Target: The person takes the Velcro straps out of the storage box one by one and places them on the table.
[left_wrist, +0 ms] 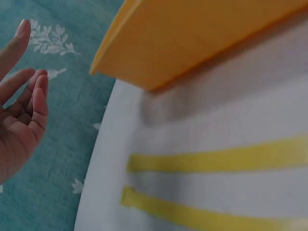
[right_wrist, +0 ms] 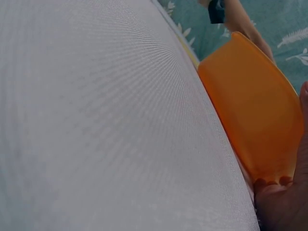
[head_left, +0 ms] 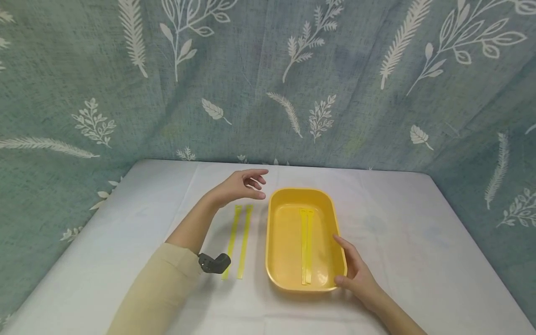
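My left hand [head_left: 244,186] is raised left of the yellow tray [head_left: 271,232], beyond the far ends of two flat yellow strips. Its fingers are loosely bent and hold nothing, and the left wrist view shows the same hand [left_wrist: 21,115] with bare fingers. Those two strips [head_left: 244,242] lie side by side on the white cloth. Inside the tray lie two more yellow strips [head_left: 307,246], close together with their wider ends at the far side. My right hand [head_left: 358,277] holds the tray's near right side, thumb by the near corner and a finger at the rim.
A white cloth [head_left: 402,242] covers the table. Behind it hangs a green-blue curtain [head_left: 251,79] with white leaf patterns. A small black device [head_left: 214,263] is worn on my left wrist, over the near part of the loose strips.
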### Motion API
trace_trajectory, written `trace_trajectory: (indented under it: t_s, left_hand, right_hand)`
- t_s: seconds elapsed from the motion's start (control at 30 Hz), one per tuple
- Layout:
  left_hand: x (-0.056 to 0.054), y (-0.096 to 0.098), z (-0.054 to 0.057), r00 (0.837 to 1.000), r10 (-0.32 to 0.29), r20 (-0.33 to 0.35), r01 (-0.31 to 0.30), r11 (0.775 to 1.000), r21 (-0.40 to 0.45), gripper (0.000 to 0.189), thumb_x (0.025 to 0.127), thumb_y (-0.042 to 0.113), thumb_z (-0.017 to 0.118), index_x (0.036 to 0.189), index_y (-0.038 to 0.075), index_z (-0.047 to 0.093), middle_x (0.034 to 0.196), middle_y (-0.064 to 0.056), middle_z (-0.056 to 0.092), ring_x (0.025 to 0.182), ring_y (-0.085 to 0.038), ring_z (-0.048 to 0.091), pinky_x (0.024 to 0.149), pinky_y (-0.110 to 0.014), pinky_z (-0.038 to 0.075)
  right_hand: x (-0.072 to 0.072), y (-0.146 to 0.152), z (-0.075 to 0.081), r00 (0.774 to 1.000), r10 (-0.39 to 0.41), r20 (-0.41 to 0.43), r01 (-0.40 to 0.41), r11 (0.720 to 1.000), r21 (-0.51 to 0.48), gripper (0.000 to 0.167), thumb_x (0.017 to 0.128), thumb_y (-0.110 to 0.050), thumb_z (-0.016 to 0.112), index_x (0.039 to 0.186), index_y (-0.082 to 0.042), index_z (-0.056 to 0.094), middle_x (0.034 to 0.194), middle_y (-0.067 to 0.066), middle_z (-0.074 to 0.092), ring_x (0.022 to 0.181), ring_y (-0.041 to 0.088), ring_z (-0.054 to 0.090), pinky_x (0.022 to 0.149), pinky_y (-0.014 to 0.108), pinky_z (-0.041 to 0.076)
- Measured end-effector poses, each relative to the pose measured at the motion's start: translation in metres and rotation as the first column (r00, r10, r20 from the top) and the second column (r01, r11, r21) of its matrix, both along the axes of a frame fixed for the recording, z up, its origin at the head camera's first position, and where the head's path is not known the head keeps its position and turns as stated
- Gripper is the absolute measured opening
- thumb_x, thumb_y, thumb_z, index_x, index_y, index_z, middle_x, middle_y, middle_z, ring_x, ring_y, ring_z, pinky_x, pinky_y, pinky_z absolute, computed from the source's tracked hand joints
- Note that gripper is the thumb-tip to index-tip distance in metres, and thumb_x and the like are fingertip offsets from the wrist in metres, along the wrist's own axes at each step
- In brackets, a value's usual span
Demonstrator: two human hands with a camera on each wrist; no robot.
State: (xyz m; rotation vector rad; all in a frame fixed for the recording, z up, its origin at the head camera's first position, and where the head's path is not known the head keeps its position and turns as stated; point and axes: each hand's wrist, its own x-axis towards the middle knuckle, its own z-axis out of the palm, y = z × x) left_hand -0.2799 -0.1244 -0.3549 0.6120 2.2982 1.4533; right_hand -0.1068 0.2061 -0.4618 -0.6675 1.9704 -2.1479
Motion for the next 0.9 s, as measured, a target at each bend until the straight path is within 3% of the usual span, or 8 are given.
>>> trace_trajectory:
  t_s: [0.2, 0.5, 0.73, 0.9]
  left_hand:
    - [-0.006, 0.023, 0.012, 0.998, -0.056, 0.018, 0.056, 0.998, 0.024, 0.07, 0.076, 0.02, 0.075, 0.138, 0.015, 0.042, 0.119, -0.016, 0.051, 0.105, -0.02, 0.055, 0.088, -0.034, 0.047]
    - [-0.004, 0.065, 0.017, 0.992, -0.101, 0.078, 0.099, 0.995, 0.029, 0.064, 0.077, 0.018, 0.074, 0.135, 0.015, 0.046, 0.12, -0.016, 0.053, 0.102, -0.019, 0.057, 0.092, -0.034, 0.045]
    - [-0.002, 0.095, 0.008, 0.991, -0.096, 0.093, 0.097, 0.995, -0.011, 0.054, 0.076, 0.021, 0.075, 0.126, 0.018, 0.054, 0.11, -0.01, 0.06, 0.1, -0.017, 0.056, 0.087, -0.028, 0.046]
    - [0.0, 0.107, -0.005, 0.983, -0.084, 0.163, 0.088, 0.996, -0.021, 0.055, 0.076, 0.02, 0.075, 0.127, 0.014, 0.054, 0.102, -0.006, 0.063, 0.094, -0.017, 0.058, 0.087, -0.031, 0.047]
  right_hand:
    - [0.001, 0.0, 0.0, 1.0, 0.012, 0.002, -0.012, 1.0, -0.027, 0.08, 0.084, -0.014, 0.066, 0.146, -0.006, 0.015, 0.149, 0.025, -0.001, 0.131, 0.0, 0.025, 0.097, 0.023, 0.039]
    - [0.0, 0.0, -0.002, 1.0, 0.022, -0.02, -0.022, 1.0, 0.012, 0.08, 0.086, -0.015, 0.065, 0.146, -0.007, 0.012, 0.15, 0.022, -0.006, 0.133, -0.003, 0.015, 0.098, 0.02, 0.036]
    - [0.0, 0.001, -0.004, 0.999, 0.019, -0.051, -0.019, 1.0, 0.002, 0.081, 0.085, -0.019, 0.066, 0.146, -0.007, 0.014, 0.151, 0.022, -0.005, 0.134, -0.005, 0.015, 0.099, 0.019, 0.034]
    - [-0.001, 0.002, -0.003, 0.999, 0.023, -0.037, -0.023, 1.0, 0.006, 0.081, 0.085, -0.018, 0.066, 0.146, -0.009, 0.014, 0.151, 0.021, -0.005, 0.134, -0.003, 0.017, 0.099, 0.019, 0.035]
